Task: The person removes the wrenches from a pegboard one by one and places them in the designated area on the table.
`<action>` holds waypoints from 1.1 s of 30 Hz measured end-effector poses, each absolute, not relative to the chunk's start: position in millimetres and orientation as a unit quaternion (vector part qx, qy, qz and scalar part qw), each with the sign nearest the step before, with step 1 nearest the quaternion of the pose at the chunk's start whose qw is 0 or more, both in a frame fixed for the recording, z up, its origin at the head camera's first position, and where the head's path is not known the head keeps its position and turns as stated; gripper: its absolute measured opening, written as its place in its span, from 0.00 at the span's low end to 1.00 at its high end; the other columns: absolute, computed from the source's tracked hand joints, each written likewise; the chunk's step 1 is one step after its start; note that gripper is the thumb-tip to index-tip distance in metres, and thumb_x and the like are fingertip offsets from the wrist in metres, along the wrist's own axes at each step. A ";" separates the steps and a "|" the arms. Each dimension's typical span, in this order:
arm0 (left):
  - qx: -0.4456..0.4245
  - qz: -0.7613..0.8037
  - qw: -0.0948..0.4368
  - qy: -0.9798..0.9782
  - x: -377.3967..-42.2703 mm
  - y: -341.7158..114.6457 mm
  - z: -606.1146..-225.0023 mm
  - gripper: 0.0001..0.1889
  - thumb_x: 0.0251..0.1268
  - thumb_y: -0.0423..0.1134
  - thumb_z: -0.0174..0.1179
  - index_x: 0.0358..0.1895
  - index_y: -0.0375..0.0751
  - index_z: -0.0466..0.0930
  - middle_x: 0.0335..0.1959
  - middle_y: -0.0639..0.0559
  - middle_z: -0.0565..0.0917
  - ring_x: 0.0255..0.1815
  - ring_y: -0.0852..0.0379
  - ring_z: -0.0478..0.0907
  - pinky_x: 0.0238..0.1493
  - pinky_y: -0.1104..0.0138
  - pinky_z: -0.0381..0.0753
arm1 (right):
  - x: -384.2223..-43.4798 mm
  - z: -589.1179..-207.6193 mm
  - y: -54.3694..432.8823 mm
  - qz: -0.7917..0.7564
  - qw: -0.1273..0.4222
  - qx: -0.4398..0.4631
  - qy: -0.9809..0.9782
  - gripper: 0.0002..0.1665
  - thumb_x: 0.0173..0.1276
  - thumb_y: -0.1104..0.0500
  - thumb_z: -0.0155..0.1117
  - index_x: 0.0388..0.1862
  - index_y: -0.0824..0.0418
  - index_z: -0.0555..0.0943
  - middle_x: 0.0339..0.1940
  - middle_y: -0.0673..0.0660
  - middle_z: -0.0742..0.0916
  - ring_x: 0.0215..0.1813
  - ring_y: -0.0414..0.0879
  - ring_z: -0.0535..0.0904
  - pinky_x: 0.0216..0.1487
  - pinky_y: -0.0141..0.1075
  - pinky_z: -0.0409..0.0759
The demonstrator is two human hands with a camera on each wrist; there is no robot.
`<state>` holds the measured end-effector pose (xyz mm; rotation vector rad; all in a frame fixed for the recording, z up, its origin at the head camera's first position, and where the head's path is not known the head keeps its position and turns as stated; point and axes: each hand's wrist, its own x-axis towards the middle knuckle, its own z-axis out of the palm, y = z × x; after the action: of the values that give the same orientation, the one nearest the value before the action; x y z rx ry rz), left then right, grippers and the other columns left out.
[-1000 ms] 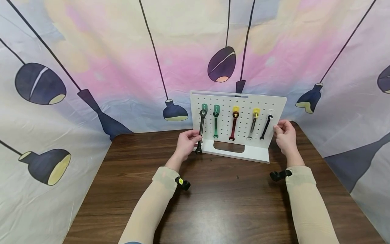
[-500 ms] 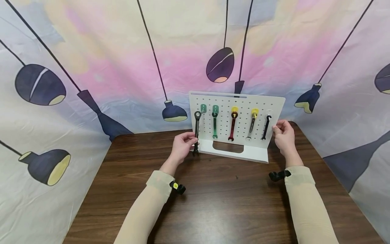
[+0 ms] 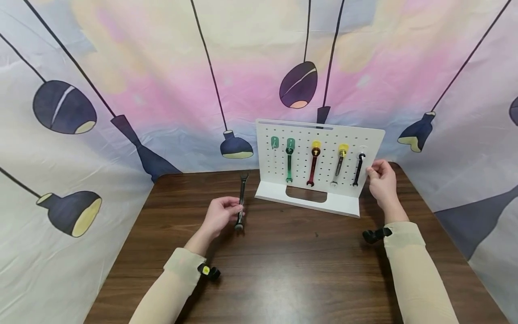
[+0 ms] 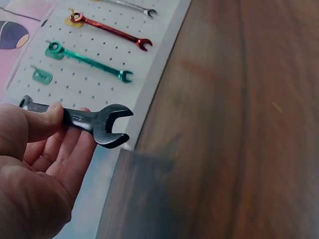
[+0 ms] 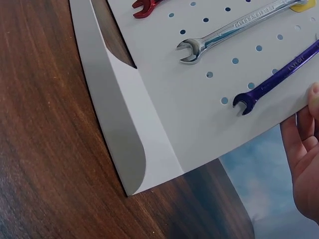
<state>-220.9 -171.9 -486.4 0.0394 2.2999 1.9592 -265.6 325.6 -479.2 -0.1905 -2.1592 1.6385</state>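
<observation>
1 black wrench in the left hand, off the board.
Left thumb and fingers are drawn together, pinching the black wrench, which is over the table, left of the board and apart from it in the head view; whether its lower end touches the table cannot be told. The right hand grips the board's right edge, thumb in front, fingers behind. 4 others hang on the board, left to right: green wrench, red wrench, silver wrench, purple wrench, the last nearest the right hand. 1 green hook sits left of the green wrench.
</observation>
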 end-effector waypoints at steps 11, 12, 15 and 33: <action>-0.041 0.600 0.114 0.791 -190.2 -227.4 -498.0 0.15 0.71 0.26 0.68 0.56 0.20 0.82 0.38 0.45 0.90 0.34 0.58 0.86 0.35 0.66 0.89 | -266.6 -482.6 325.3 0.591 0.216 -0.068 -0.774 0.05 0.85 0.64 0.57 0.48 0.66 0.73 0.39 0.49 0.77 0.44 0.48 0.75 0.42 0.27 0.77; -0.042 0.596 0.120 0.793 -187.8 -230.6 -498.4 0.15 0.71 0.26 0.68 0.56 0.19 0.82 0.38 0.44 0.90 0.34 0.58 0.86 0.35 0.65 0.90 | -266.8 -482.3 325.6 0.589 0.216 -0.066 -0.776 0.05 0.85 0.65 0.58 0.49 0.67 0.73 0.39 0.49 0.76 0.43 0.47 0.75 0.41 0.26 0.76; -0.041 0.588 0.139 0.796 -181.4 -237.8 -498.9 0.16 0.71 0.27 0.68 0.56 0.18 0.81 0.39 0.42 0.91 0.34 0.58 0.86 0.34 0.65 0.90 | -266.8 -480.6 326.5 0.582 0.217 -0.064 -0.781 0.05 0.85 0.65 0.57 0.49 0.68 0.73 0.39 0.49 0.76 0.42 0.42 0.73 0.40 0.25 0.75; -0.050 0.606 0.187 0.771 -173.7 -246.6 -512.0 0.14 0.69 0.24 0.68 0.52 0.17 0.80 0.34 0.46 0.89 0.31 0.58 0.86 0.35 0.64 0.91 | -270.0 -477.9 325.5 0.576 0.210 -0.070 -0.787 0.04 0.85 0.65 0.56 0.48 0.66 0.73 0.40 0.51 0.76 0.41 0.41 0.72 0.38 0.27 0.73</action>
<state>-173.7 -246.6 -512.0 -0.1403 2.1710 1.7061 -270.0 325.5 -477.9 -0.1942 -2.1873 1.6026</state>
